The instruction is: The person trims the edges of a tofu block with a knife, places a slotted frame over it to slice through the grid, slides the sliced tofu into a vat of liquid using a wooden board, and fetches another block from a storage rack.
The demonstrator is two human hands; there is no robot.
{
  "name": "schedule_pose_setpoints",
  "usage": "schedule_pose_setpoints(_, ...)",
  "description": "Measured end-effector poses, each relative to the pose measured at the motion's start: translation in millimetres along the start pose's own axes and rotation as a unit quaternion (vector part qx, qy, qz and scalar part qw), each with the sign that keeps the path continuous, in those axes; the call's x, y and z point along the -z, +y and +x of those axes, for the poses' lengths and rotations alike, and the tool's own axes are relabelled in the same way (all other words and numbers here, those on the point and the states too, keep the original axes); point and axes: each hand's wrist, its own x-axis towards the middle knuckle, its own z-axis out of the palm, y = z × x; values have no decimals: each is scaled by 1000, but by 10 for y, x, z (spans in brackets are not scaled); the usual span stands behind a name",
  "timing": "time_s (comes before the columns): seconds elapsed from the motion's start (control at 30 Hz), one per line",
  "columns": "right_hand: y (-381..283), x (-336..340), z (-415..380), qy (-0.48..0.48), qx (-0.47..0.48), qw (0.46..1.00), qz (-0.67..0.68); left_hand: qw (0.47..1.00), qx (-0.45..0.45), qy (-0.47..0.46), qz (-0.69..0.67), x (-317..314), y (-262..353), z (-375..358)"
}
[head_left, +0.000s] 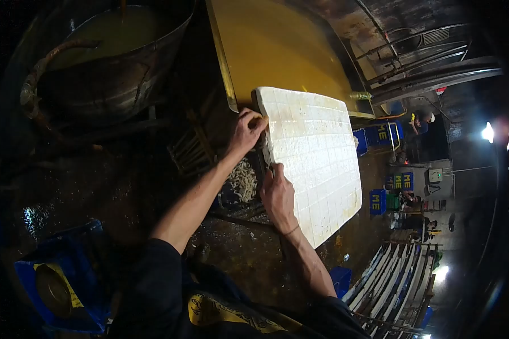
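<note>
A large white slab (pixel 314 158), like tofu, has grid lines across its top and a slightly yellowed rim. My left hand (pixel 249 133) is at its near edge by the upper corner, fingers closed in a pinch; what lies between them is hidden. Lower along the same edge, my right hand (pixel 278 198) is closed with the thumb against the slab's side. Its fingers curl out of sight, and I cannot make out what they hold. Beneath the edge, between my forearms, sits a heap of pale scraps (pixel 242 181).
A wide tank of yellowish liquid (pixel 277 42) lies beyond the slab. A round metal vat (pixel 104 85) stands at left. Blue crates (pixel 377 201) and another person (pixel 421 121) are farther right, near a slatted rack (pixel 387 282). A blue-and-yellow container (pixel 62 282) is lower left. The floor looks wet.
</note>
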Motion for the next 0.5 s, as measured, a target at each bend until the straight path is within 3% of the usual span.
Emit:
schedule_pose_setpoints(0.07, 51, 84, -291, -2, -7, 1000, 4, 1000, -18, 9, -2, -52, 168, -334)
schedule_pose_setpoints(0.2, 164, 264, -927, -14, -35, 999, 6, 997, 48, 21, -48, -217, 389, -1037)
schedule_pose_setpoints(0.3, 269, 413, -1450, -21, -42, 999, -9, 999, 0, 26, 44, -296, 547, -1542)
schedule_pose_setpoints(0.37, 342, 500, -1810, -23, -42, 999, -13, 995, 92, -23, -7, -316, 767, -1898)
schedule_pose_setpoints(0.43, 429, 562, -2133, -41, -96, 994, -12, 998, 55, -11, 41, -383, 842, -2268)
schedule_pose_setpoints(0.5, 524, 563, -2391, -21, -89, 996, 5, 998, 9, 17, 52, -512, 883, -2614)
